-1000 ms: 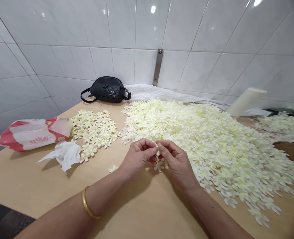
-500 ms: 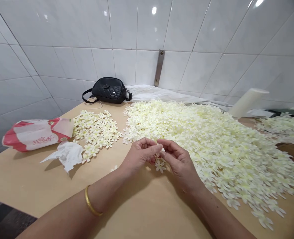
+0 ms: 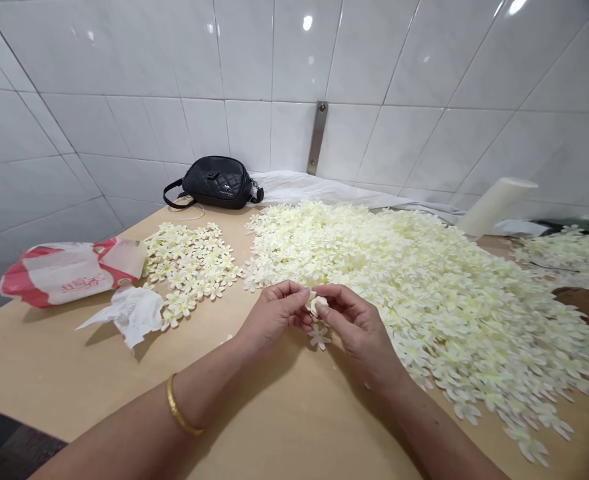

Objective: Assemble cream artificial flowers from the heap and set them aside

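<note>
Between the fingertips of both hands is a small cream artificial flower (image 3: 317, 306), its petals bunched together. My left hand (image 3: 274, 312) pinches it from the left, and my right hand (image 3: 357, 327) grips it from the right with thumb and forefinger. Directly below the fingers, a flat white flower (image 3: 319, 337) shows; whether it lies on the table or hangs from the hand I cannot tell. Just behind my hands spreads a large heap of pale yellow-white artificial flowers (image 3: 424, 287). To the left lies a smaller group of flowers (image 3: 192, 263).
On the wooden table (image 3: 284, 427), a red and white tissue pack (image 3: 69, 273) and a crumpled tissue (image 3: 133, 313) lie left. A black bag (image 3: 217, 181) sits at the back by the tiled wall. A white roll (image 3: 497, 205) leans at the back right.
My right thumb has shifted slightly, and more of the bunched flower now shows between my fingertips. The view has moved a little; the heaps look the same.
</note>
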The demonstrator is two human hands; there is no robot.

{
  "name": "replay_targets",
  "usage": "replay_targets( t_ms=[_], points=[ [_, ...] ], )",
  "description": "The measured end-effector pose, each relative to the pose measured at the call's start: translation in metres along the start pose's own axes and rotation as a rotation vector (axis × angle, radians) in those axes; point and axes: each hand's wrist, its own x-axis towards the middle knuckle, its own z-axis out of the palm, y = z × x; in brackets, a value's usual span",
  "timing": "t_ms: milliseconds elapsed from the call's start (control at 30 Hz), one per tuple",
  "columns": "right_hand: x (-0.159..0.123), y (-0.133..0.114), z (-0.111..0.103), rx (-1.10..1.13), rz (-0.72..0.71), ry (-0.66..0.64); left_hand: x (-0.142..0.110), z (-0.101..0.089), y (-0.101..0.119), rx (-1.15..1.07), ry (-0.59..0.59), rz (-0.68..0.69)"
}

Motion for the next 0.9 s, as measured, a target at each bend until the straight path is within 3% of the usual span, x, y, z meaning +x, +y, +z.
replay_targets(
  t_ms=[133,300,433,633,767,900],
  points=[
    [-0.0009,0.0032,0.0010,-0.162,-0.078,0.059,-0.0014,0.0007,-0.0008,0.027,-0.072,0.006],
    [-0.0026,0.0029,0.0019,-0.383,-0.169,0.110,-0.0008,-0.0004,-0.0027,0.001,-0.060,-0.030],
    [-0.0006,0.0008,0.0017,-0.151,-0.080,0.003,-0.0008,0.0003,-0.0002,0.000,-0.024,0.007],
    [0.0049,-0.0012,-0.0032,0.229,0.030,-0.179,-0.0008,0.0002,0.0022,-0.066,-0.074,-0.015],
    [0.0048,-0.0017,-0.0050,0.210,0.053,-0.177,-0.0003,-0.0003,0.0009,-0.064,-0.079,-0.019],
    [0.0008,-0.0010,-0.0017,-0.045,-0.003,-0.016,-0.0019,0.0027,0.0011,0.014,-0.069,-0.016]
  ],
)
